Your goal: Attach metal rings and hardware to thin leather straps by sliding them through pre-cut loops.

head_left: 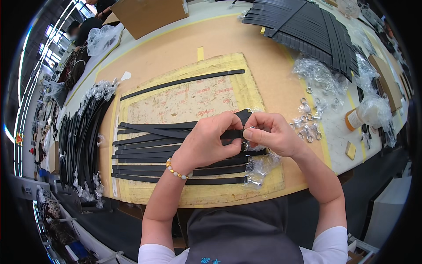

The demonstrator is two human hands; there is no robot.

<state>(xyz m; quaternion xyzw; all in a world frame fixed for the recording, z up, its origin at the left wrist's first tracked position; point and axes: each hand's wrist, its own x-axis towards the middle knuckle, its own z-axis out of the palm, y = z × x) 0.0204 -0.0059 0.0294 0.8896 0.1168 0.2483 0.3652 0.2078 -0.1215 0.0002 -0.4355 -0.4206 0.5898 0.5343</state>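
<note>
My left hand (pixel 206 138), with a beaded bracelet at its wrist, is closed on a black strap (pixel 234 134) over the middle of the board. Thumb and fingers of my right hand (pixel 276 134) pinch the end of the same strap; a small bit of metal may be there, but the fingers mostly hide it. Beneath both hands, several black straps (pixel 143 160) lie side by side, their right ends carrying metal swivel clasps (pixel 248 179) partly wrapped in clear plastic. Farther away, a single black strap (pixel 182 83) lies apart on the yellow-edged board (pixel 171 104).
Loose metal swivel clasps (pixel 310 127) lie right of the board, near a crumpled plastic bag (pixel 316 72). Beyond is a big stack of black straps (pixel 303 31). A bundle of straps (pixel 81 141) hangs over the left edge. A cardboard box (pixel 147 15) and an orange-lidded tub (pixel 358 118) also stand there.
</note>
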